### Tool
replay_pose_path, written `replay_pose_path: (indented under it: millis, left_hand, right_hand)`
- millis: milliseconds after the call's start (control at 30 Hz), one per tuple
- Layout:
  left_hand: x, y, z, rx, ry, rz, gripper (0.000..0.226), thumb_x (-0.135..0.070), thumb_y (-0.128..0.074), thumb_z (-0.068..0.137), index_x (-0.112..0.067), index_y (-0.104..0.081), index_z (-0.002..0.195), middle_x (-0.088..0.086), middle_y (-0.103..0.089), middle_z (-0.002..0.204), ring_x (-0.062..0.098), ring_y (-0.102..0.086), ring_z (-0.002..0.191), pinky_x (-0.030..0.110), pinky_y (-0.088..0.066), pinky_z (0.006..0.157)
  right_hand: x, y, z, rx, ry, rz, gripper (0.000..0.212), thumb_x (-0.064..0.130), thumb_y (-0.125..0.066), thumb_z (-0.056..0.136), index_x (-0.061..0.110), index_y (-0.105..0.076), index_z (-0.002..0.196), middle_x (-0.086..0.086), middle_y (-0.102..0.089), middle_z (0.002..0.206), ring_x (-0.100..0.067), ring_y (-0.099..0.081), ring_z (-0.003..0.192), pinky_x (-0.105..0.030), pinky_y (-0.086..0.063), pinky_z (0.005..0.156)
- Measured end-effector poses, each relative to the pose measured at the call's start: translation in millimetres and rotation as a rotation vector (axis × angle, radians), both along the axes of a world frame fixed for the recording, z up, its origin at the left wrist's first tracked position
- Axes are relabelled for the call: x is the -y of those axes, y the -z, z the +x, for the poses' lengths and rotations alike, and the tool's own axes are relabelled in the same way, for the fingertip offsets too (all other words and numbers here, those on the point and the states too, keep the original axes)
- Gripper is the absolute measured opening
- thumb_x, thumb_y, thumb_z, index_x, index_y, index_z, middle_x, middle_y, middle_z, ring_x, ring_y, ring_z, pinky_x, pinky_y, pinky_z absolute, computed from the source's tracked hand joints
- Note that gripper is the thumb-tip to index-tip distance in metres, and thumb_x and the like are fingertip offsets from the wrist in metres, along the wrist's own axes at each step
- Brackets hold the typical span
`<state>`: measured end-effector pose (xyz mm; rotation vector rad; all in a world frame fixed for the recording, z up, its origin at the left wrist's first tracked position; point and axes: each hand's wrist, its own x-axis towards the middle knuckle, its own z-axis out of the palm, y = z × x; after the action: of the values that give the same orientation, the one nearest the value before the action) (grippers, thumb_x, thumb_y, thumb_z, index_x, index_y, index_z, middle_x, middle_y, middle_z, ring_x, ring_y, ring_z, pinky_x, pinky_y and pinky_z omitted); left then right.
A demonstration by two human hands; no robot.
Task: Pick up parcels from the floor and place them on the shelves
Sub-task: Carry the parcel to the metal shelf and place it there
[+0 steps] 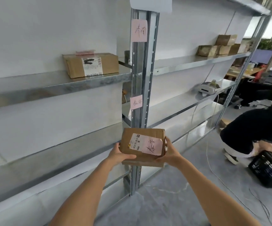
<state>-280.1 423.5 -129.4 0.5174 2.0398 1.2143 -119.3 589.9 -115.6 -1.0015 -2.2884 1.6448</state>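
The parcel [142,146] is a small brown cardboard box bearing a white shipping label and a pink handwritten note, held tilted in front of the shelf upright [140,66]. A second cardboard parcel [91,65], with a white label, rests on the shelf left of the upright.

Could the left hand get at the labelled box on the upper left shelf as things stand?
Probably not yet: the left hand and right hand both grip the held parcel. The shelved box sits open-fronted, unblocked, but higher up.
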Motion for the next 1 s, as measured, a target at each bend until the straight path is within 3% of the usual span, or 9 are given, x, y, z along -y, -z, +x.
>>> replay_pose_path:
  millis: [67,233,367,467,567,733,1000]
  left_hand:
    - [3,3,-20,-0.023,-0.062,-0.019,0.092,-0.019,-0.088,0.062,-0.013,-0.032,0.136,0.008,-0.051,0.136,0.026,-0.048,0.127,0.042,-0.043,0.107]
    - [17,10,-62,-0.135,-0.255,-0.058,0.079,-0.007,-0.084,0.063,-0.009,-0.039,0.129,0.01,-0.057,0.127,0.027,-0.053,0.115,0.035,-0.049,0.091]
    - [31,10,-85,-0.169,-0.375,-0.077,0.075,-0.006,-0.082,0.064,-0.008,-0.042,0.127,0.01,-0.059,0.124,0.029,-0.054,0.115,0.037,-0.049,0.092]
    - [39,11,-102,-0.179,-0.451,-0.07,0.072,-0.006,-0.081,0.065,-0.009,-0.044,0.127,0.009,-0.059,0.124,0.027,-0.055,0.111,0.035,-0.05,0.088]
    - [41,12,-119,-0.169,-0.481,-0.072,0.072,-0.003,-0.079,0.067,-0.007,-0.045,0.13,0.01,-0.059,0.127,0.021,-0.052,0.103,0.03,-0.046,0.085]
    - [33,17,-147,-0.181,-0.552,-0.09,0.068,0.001,-0.076,0.068,-0.005,-0.048,0.13,0.013,-0.061,0.127,0.028,-0.057,0.114,0.031,-0.047,0.087]
    - [4,29,-185,-0.136,-0.604,-0.145,0.07,0.004,-0.077,0.068,-0.002,-0.047,0.131,0.017,-0.06,0.127,0.028,-0.056,0.111,0.029,-0.046,0.084]
  right_hand:
    - [-9,-4,-30,0.01,-0.035,0.011,0.118,-0.004,-0.084,0.056,0.02,-0.016,0.149,-0.009,-0.044,0.137,-0.032,-0.044,0.13,-0.052,-0.043,0.105]
    - [-12,-7,-99,0.017,-0.204,0.024,0.103,-0.012,-0.076,0.065,0.016,-0.023,0.148,-0.013,-0.047,0.135,-0.033,-0.049,0.125,-0.053,-0.047,0.1]
    - [-9,-5,-146,0.015,-0.313,0.064,0.105,-0.005,-0.081,0.062,0.019,-0.025,0.148,-0.009,-0.051,0.135,-0.03,-0.05,0.126,-0.053,-0.045,0.103]
    - [-11,-4,-177,0.008,-0.342,0.028,0.099,-0.01,-0.077,0.066,0.016,-0.027,0.147,-0.01,-0.049,0.135,-0.029,-0.053,0.119,-0.045,-0.049,0.1]
    - [-16,1,-206,0.023,-0.391,0.015,0.097,-0.012,-0.076,0.067,0.01,-0.026,0.147,-0.014,-0.047,0.137,-0.032,-0.05,0.124,-0.047,-0.048,0.101]
    - [-32,12,-255,0.043,-0.43,0.031,0.092,-0.009,-0.079,0.064,0.007,-0.034,0.143,-0.015,-0.051,0.136,-0.032,-0.053,0.121,-0.045,-0.049,0.099]
    - [-66,32,-309,0.102,-0.493,0.031,0.092,-0.007,-0.08,0.064,0.007,-0.034,0.142,-0.015,-0.054,0.133,-0.032,-0.054,0.12,-0.045,-0.049,0.1]
